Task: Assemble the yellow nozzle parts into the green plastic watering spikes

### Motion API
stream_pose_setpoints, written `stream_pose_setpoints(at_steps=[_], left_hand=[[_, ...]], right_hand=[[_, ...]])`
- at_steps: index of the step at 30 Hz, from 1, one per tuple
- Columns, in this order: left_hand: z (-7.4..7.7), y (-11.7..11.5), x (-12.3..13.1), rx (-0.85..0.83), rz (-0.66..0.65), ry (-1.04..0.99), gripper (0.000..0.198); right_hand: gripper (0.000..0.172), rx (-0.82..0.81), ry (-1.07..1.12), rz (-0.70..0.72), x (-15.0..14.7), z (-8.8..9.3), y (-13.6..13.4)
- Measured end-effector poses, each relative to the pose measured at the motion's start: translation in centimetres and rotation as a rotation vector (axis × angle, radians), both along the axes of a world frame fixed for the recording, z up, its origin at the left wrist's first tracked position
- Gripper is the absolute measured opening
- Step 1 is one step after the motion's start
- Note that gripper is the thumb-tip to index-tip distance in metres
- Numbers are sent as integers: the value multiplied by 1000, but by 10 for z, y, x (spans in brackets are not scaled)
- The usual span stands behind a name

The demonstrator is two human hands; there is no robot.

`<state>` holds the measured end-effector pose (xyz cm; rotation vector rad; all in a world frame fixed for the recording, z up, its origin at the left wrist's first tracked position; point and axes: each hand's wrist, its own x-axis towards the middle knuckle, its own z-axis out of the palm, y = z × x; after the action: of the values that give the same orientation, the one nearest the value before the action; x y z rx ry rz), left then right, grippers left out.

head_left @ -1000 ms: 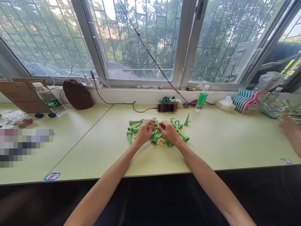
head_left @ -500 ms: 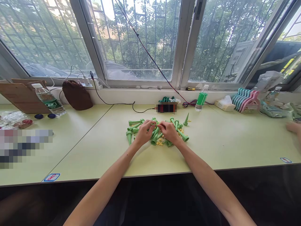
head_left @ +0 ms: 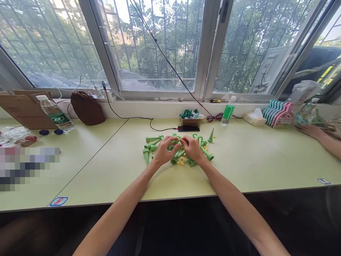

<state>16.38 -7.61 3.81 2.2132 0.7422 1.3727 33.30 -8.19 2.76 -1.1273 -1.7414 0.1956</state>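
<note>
Basically, both hands at the cone pile, mid-worktop. Left hand (head_left: 164, 152) curled, thumb and fingers bent toward right hand; right hand (head_left: 192, 148) bunched, thumb and forefinger drawn together in a pinch. Tips nearly meet over the pile; whatever sits between them is too small and hidden, so can't tell what either one grasps, if anything. Green cones (head_left: 176, 154) lie around and under both hands, mostly on their sides, pointing all ways. One cone (head_left: 211, 136) stands upright, tip up, at the far right of the pile, apart from the rest. Yellow bits (head_left: 181, 163) scattered among the cones, a few at the near edge between the wrists. Worktop (head_left: 247, 153) is pale yellow-green. Behind the pile: black phone (head_left: 189, 128), cable (head_left: 163, 129) running to its left end, small carton (head_left: 183, 122) right behind it. Green-label bottle (head_left: 228, 113) upright, back right; then tissue box (head_left: 254, 118) and hangers (head_left: 277, 113). Far right, a co-worker's hand (head_left: 310, 131) on the worktop. Back left, brown bag (head_left: 87, 110) beside a tilted bottle (head_left: 57, 114)
</note>
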Motion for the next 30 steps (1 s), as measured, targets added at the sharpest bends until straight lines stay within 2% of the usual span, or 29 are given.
stream_pose_setpoints(at_steps=[5,9,13,17,23,30], left_hand=[[2,1,0,-150,-51,-64,37],[-1,8,1,-344,-54,-297,45],[1,14,-1,-543,-14,-421,42],[1,14,-2,-680,-101,-425,45],[-1,12,-1,-646,-112,-382,48],[-1,11,-5,-499,-82,-252,46]], right_hand=[[23,13,44,-49,0,2,-1],[24,11,93,-61,0,4,-3],[25,-5,136,45,-2,6,-7],[24,-5,139,138,-5,8,-10],[24,-21,148,133,-5,3,-5],[25,-14,113,132,-4,0,-3]])
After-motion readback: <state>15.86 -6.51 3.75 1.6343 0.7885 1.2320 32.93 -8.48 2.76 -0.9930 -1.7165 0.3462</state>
